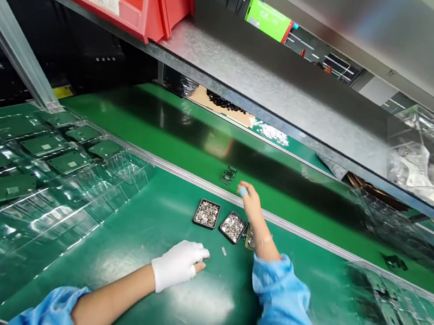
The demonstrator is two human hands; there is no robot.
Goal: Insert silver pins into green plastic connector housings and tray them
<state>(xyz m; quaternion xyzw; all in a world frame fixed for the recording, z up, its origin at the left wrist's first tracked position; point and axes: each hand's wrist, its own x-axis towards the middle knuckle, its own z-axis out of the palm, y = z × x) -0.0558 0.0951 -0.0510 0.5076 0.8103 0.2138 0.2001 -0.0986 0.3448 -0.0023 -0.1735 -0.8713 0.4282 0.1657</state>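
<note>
My left hand (pixel 179 264), in a white glove with bare fingertips, rests low over the green table mat with its fingers stretched out and nothing visible in it. My right hand (pixel 251 201), with a blue finger cot, reaches over the metal rail, fingers apart. Just left of its fingertips, a small circuit board (pixel 229 175) lies on the green belt, not touched. Between the hands are two black square trays of small shiny metal parts, a left tray (pixel 206 213) and a right tray (pixel 232 227). A small pale piece (pixel 224 251) lies below them. Another board (pixel 250 239) is partly hidden by my right forearm.
Clear plastic trays with green boards (pixel 72 161) cover the left side; more blister trays (pixel 402 318) stand at right. A metal shelf (pixel 255 75) crosses above, bearing a red bin (pixel 160 0) and a clear box (pixel 432 158). A metal rail (pixel 181 178) edges the belt.
</note>
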